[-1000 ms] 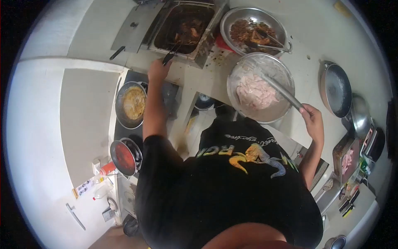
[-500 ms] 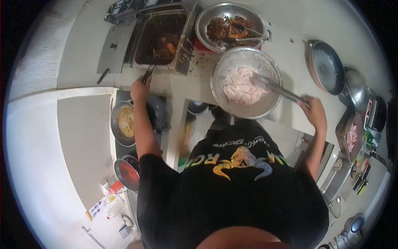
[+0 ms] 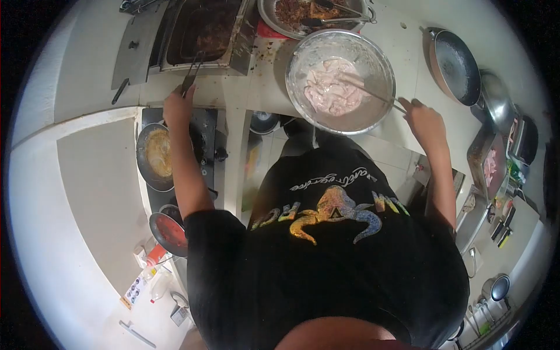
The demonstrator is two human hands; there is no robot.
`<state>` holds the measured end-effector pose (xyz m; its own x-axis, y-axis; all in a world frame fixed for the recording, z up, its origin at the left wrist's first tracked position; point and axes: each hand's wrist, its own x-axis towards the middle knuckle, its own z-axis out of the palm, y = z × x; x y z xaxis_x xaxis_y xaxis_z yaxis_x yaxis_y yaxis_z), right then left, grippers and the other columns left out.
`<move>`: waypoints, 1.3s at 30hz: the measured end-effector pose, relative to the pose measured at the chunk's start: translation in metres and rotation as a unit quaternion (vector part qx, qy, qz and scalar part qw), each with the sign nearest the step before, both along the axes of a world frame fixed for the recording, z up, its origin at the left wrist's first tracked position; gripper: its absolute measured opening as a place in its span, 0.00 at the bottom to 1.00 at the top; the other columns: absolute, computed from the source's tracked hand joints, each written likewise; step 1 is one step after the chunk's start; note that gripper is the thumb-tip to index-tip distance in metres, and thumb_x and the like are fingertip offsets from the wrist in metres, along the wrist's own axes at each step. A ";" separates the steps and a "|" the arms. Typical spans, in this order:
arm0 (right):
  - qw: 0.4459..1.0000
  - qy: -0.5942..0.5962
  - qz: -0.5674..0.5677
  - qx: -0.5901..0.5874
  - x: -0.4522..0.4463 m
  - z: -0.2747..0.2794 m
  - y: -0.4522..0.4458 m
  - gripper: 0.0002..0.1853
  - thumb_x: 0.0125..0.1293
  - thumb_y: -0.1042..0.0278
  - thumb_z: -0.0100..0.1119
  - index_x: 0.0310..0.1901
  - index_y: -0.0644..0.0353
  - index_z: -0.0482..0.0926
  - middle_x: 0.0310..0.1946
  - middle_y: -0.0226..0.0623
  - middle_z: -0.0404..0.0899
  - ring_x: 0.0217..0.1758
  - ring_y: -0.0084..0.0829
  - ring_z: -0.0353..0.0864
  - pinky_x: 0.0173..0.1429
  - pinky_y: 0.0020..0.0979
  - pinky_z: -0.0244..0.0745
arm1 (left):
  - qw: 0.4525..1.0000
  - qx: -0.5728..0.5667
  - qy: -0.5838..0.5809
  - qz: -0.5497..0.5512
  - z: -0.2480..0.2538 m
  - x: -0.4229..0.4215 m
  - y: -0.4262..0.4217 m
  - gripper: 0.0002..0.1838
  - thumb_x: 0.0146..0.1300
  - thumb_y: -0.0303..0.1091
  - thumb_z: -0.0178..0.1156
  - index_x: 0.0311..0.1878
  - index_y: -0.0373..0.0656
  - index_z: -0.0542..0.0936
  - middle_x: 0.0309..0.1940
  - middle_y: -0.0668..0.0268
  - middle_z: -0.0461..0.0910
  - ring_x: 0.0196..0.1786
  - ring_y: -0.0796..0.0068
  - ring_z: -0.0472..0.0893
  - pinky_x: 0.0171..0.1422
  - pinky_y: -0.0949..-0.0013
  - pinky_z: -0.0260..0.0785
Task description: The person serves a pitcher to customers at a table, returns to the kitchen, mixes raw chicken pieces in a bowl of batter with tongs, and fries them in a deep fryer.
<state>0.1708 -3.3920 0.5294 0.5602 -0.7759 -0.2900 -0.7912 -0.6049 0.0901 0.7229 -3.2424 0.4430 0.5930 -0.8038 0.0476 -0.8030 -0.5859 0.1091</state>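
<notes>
My left hand (image 3: 178, 105) is closed around dark-handled tongs (image 3: 191, 74), whose metal tips point at the front edge of the deep fryer (image 3: 233, 44). Dark oil with browned pieces fills the fryer. On the right, my right hand (image 3: 424, 121) grips a long metal utensil (image 3: 382, 99); its exact kind is hard to make out. Its far end rests among pale raw meat pieces (image 3: 332, 93), coated in a whitish mix, inside a large metal bowl (image 3: 382, 67).
Behind the bowl stands another metal bowl (image 3: 268, 17) with browned bits and tongs. A pan of yellowish food (image 3: 156, 153) is on the stove at left, near a pan with red contents (image 3: 170, 230). At right are an empty frying pan (image 3: 456, 67) and a meat tray (image 3: 479, 157).
The view has shifted, so the counter sits higher in it. The utensil in my right hand has turned and now looks thinner, and the meat pieces have shifted in the bowl.
</notes>
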 end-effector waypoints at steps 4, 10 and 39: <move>0.998 -0.005 0.043 -0.048 -0.003 -0.007 0.007 0.19 0.60 0.67 0.60 0.54 0.50 0.77 0.36 0.40 0.78 0.31 0.41 0.84 0.35 0.39 0.79 | 0.999 -0.033 0.015 0.004 -0.016 0.017 0.009 0.31 0.60 0.63 0.56 0.47 0.41 0.82 0.37 0.46 0.83 0.44 0.42 0.81 0.47 0.47 0.74; 0.999 0.006 0.034 -0.033 0.004 0.024 0.006 0.23 0.57 0.68 0.62 0.57 0.46 0.77 0.36 0.40 0.77 0.32 0.42 0.83 0.36 0.40 0.80 | 0.999 0.009 0.034 0.017 -0.014 0.010 -0.014 0.30 0.61 0.62 0.56 0.49 0.43 0.82 0.38 0.48 0.83 0.44 0.45 0.82 0.47 0.48 0.75; 1.000 0.012 -0.009 0.008 -0.008 0.027 0.016 0.24 0.58 0.68 0.63 0.58 0.45 0.77 0.39 0.41 0.76 0.34 0.44 0.83 0.38 0.41 0.79 | 0.990 -0.081 0.051 0.108 -0.034 -0.024 0.011 0.32 0.60 0.64 0.56 0.55 0.47 0.80 0.38 0.50 0.84 0.44 0.45 0.83 0.49 0.51 0.74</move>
<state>0.1626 -3.3763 0.5560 0.5388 -0.7811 -0.3155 -0.8000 -0.5918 0.0989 0.6990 -3.2313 0.4085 0.7581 -0.6449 0.0967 -0.6412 -0.7102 0.2907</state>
